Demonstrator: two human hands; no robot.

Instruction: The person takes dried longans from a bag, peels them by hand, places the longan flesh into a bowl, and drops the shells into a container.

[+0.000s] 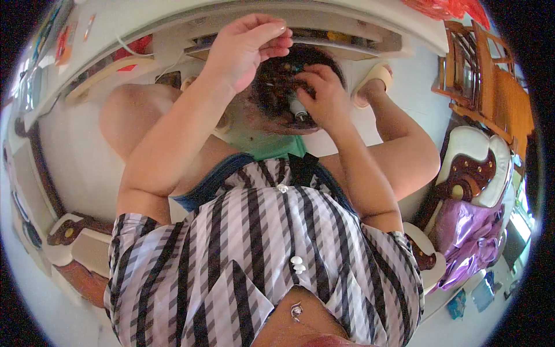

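Observation:
My left hand is raised beside a white counter or table edge. Its thumb and fingers are curled together. Anything between them is too small to make out. Lower and to the right, my right hand is over a dark, round, brownish-black thing on the floor between my legs. Its fingers are bent, with thumb and forefinger apart, and what the fingertips touch is unclear. A small white and grey cylinder-like thing lies beneath that hand. Closer to me is a green item, partly hidden by my clothing.
A long, pale table or cabinet curves across the front. Red plastic lies at the upper right. Wooden chairs stand on the right, with a cream and brown sofa and shiny purple cloth nearer.

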